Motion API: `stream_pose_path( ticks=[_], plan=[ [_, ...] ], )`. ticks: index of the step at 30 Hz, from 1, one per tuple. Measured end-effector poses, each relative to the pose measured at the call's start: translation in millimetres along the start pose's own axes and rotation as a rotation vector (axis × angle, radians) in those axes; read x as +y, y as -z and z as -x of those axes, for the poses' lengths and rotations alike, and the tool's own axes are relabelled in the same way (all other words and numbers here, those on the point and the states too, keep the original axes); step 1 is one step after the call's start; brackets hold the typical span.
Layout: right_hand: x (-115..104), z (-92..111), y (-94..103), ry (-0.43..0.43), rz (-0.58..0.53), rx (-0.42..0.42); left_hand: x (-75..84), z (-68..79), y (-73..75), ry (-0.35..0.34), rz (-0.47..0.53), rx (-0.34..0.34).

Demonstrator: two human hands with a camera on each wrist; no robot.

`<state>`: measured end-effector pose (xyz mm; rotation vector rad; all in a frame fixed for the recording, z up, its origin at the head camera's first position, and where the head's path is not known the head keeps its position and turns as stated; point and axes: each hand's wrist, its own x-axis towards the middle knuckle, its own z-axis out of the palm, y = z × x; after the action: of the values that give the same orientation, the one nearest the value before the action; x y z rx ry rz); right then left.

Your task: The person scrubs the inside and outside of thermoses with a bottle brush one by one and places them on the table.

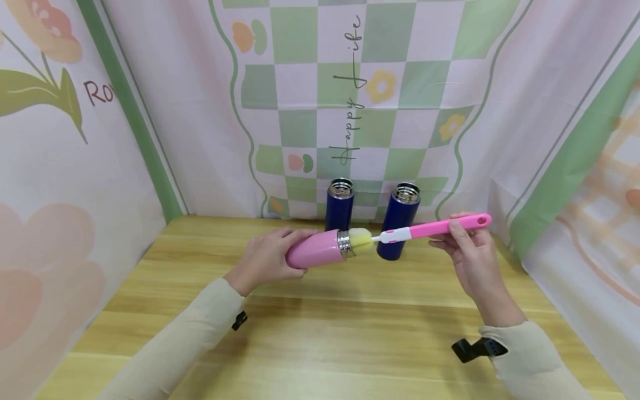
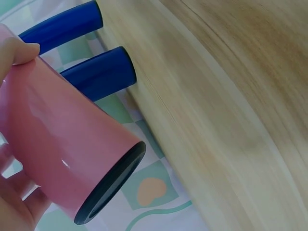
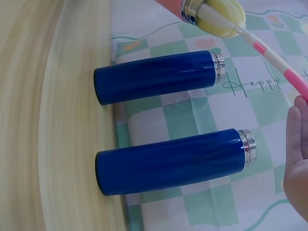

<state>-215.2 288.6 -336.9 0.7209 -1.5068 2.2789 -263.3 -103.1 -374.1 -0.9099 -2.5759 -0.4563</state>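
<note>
A pink bottle (image 1: 314, 249) with a bare metal neck lies tilted sideways in the left hand (image 1: 267, 256), which grips it near its base; in the left wrist view the dark base of the pink bottle (image 2: 62, 139) faces the camera. The right hand (image 1: 471, 256) pinches the pink handle of a bottle brush (image 1: 435, 228), thumb on top. At the bottle's mouth sits the yellow sponge head (image 1: 361, 239), partly inside the neck. The right wrist view shows the sponge (image 3: 226, 19) at the rim and part of the right hand (image 3: 297, 159).
Two dark blue bottles without lids, one on the left (image 1: 339, 206) and one on the right (image 1: 398, 214), stand upright behind the hands on the wooden table (image 1: 320, 333). A patterned curtain (image 1: 295, 89) hangs at the table's back edge.
</note>
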Motion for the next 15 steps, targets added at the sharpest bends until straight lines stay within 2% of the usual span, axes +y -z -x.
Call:
stream_pose_path(
  ticks=[5, 15],
  plan=[
    [-0.1, 2.5, -0.4, -0.017, 0.028, 0.022, 0.9, -0.1, -0.4, -0.023, 0.01, 0.04],
    [-0.4, 2.7, -2.0, -0.007, 0.017, 0.025, 5.2, -1.4, 0.7, -0.02, 0.035, 0.056]
  ],
)
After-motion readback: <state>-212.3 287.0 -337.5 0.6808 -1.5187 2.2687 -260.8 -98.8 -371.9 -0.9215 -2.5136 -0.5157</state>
